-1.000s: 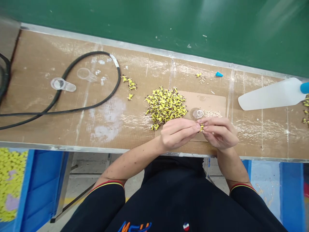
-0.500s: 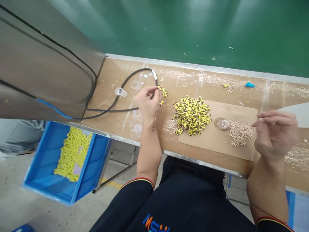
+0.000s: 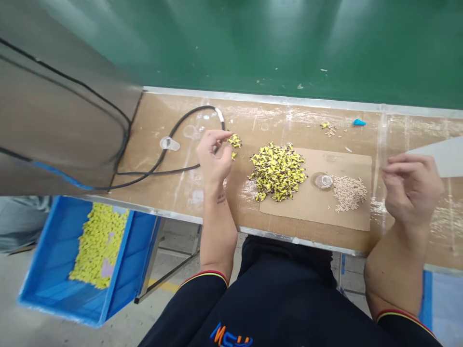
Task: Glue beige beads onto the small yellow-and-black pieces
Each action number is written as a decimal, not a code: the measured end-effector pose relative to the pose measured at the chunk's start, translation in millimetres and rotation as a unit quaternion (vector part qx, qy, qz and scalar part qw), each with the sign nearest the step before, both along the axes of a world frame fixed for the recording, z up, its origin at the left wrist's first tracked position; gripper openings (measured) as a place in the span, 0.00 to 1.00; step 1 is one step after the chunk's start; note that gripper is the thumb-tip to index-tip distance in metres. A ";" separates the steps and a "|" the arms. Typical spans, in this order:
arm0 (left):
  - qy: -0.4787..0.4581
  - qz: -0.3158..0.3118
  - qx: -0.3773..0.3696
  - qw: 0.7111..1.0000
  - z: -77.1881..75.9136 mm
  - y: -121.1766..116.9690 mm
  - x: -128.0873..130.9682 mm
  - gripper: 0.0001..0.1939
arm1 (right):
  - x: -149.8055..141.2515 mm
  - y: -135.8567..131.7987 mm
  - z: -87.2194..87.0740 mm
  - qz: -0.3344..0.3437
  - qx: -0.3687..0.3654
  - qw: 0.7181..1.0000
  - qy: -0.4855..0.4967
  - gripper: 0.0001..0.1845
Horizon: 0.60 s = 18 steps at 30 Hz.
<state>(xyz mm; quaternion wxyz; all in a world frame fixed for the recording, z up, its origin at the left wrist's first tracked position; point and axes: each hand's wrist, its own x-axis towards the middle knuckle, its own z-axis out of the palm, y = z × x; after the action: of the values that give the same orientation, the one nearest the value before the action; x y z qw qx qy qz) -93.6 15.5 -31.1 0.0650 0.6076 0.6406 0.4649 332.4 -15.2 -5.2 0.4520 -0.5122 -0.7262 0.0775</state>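
My left hand (image 3: 213, 156) hovers over the bench with thumb and fingers pinched together, right beside a small cluster of yellow pieces (image 3: 235, 140); whether anything is in the pinch I cannot see. My right hand (image 3: 412, 188) is raised at the right, fingers loosely bent and apart, with nothing in them. Between my hands a large pile of yellow pieces (image 3: 278, 171) lies partly on a cardboard sheet (image 3: 314, 209). On that sheet there is also a small clear cup (image 3: 323, 181) next to a heap of beige pellets (image 3: 349, 193).
A black cable (image 3: 162, 156) loops across the bench's left part, past a clear plastic piece (image 3: 169, 143). A grey panel (image 3: 54, 130) stands at the left. A blue bin (image 3: 50, 296) holding yellow pieces sits on the floor. A white scoop (image 3: 448, 156) and a blue bit (image 3: 359, 122) lie at the right.
My hands were together over the cardboard holding a yellow piece; the left has moved to the small cluster at the left and the right has lifted away. My view has swung left.
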 end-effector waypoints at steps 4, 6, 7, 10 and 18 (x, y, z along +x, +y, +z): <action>0.060 -0.213 -0.083 0.972 7.3 -5.2 28.0 0.15 | -1.7 0.5 6.9 0.024 -0.037 0.999 -0.022 0.08; 0.081 -0.270 -0.125 0.951 7.1 -7.2 38.8 0.21 | -2.7 2.2 6.2 0.040 -0.072 0.996 -0.039 0.14; 0.089 -0.288 -0.138 0.943 6.3 -7.9 42.8 0.23 | -2.5 3.2 4.6 0.048 -0.090 0.993 -0.053 0.15; 0.114 -0.316 -0.155 0.929 3.6 -8.7 49.9 0.21 | -0.1 5.8 -3.0 0.072 -0.146 0.981 -0.108 0.10; 0.119 -0.297 -0.132 0.938 6.8 -7.3 56.4 0.09 | -2.4 4.9 -11.1 0.124 -0.209 0.955 -0.172 0.07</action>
<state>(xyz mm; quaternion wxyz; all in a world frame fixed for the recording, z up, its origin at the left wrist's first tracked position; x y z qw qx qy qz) -37.2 8.2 -24.3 0.2028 0.8072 0.4895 0.2600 330.0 -10.4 -16.2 0.1904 -0.5070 -0.8181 0.1937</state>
